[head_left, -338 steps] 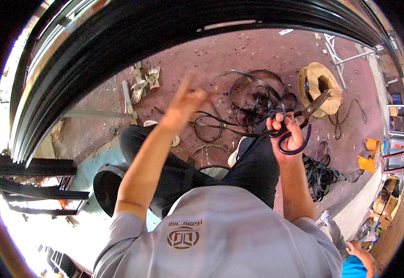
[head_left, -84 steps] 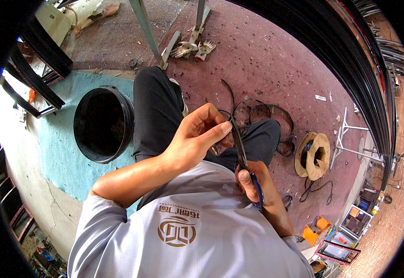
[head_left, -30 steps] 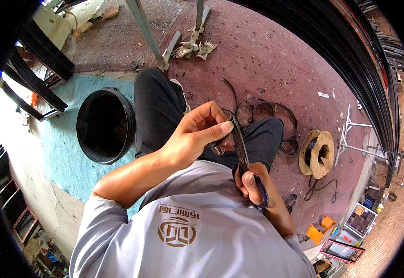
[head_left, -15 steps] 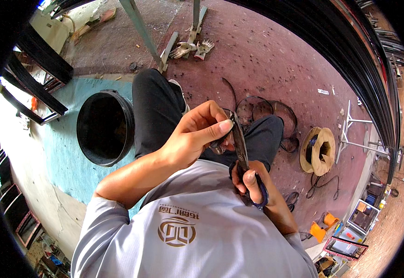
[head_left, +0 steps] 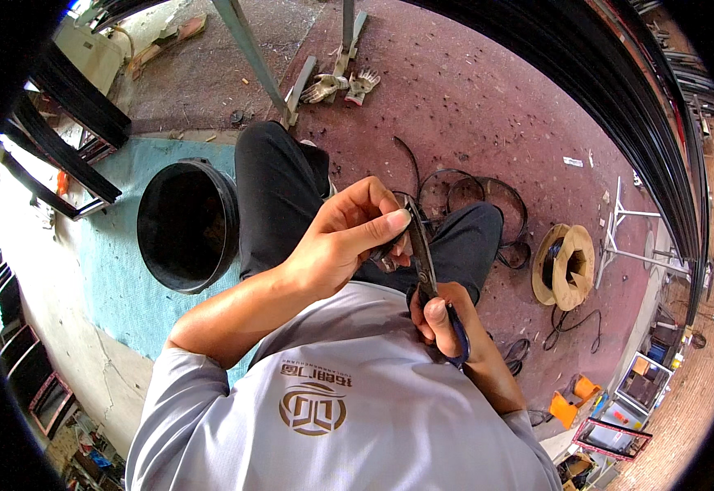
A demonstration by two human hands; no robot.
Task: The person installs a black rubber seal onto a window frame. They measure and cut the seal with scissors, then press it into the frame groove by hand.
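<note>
A pair of scissors (head_left: 424, 255) with dark blades and blue handle loops is in my right hand (head_left: 447, 321), thumb and fingers closed round the handles. The blades point up and away from me, their tips beside my left hand (head_left: 349, 233). That hand pinches a small dark piece (head_left: 407, 204) between thumb and forefinger, right against the blade tips. Its exact kind is too small and covered to tell. Both hands are above my lap, in front of my dark trousers (head_left: 279, 188).
On my left a black bucket (head_left: 187, 227) stands on a teal mat (head_left: 111, 270). Black strip (head_left: 520, 204) lies in loops on the reddish floor, near a cardboard-sided spool (head_left: 574, 270). Work gloves (head_left: 362, 86) lie by metal legs ahead. Long black profiles (head_left: 619, 106) run along the right.
My right thumb and the scissor handles have shifted slightly. My left hand keeps its pinch in almost the same place.
</note>
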